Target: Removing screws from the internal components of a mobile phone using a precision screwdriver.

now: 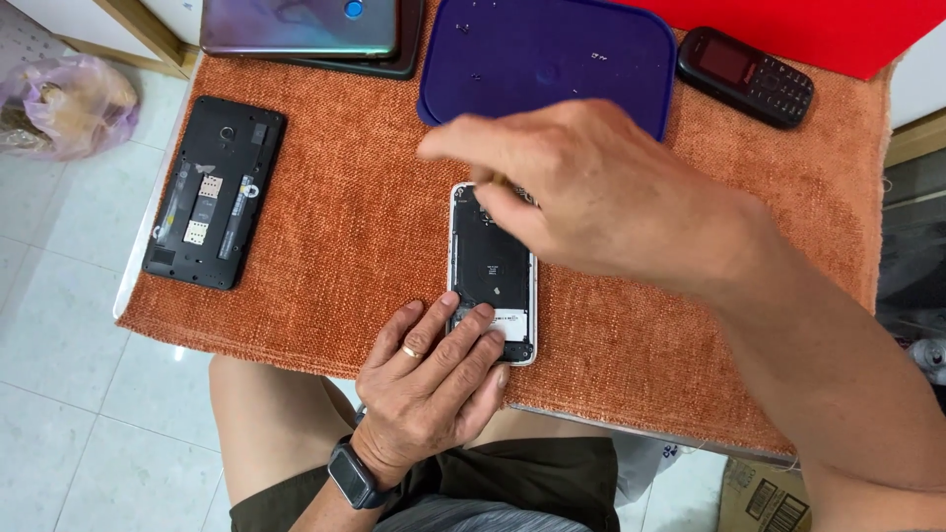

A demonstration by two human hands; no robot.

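An opened smartphone (490, 266) with a white rim lies back-up on the orange cloth (345, 227), its dark insides showing. My left hand (429, 379), with a ring and a wristwatch, presses flat on the phone's near end, fingers spread. My right hand (581, 192) hovers over the phone's far end, fingers pinched together at its top corner; whether something small is between the fingertips I cannot make out.
A second opened black phone (214, 192) lies at the left of the cloth. Two stacked devices (305, 30) sit at the far edge, beside a dark blue plastic lid (552, 54) bearing tiny parts. A small keypad phone (746, 77) lies far right. A plastic bag (64, 103) rests on the floor.
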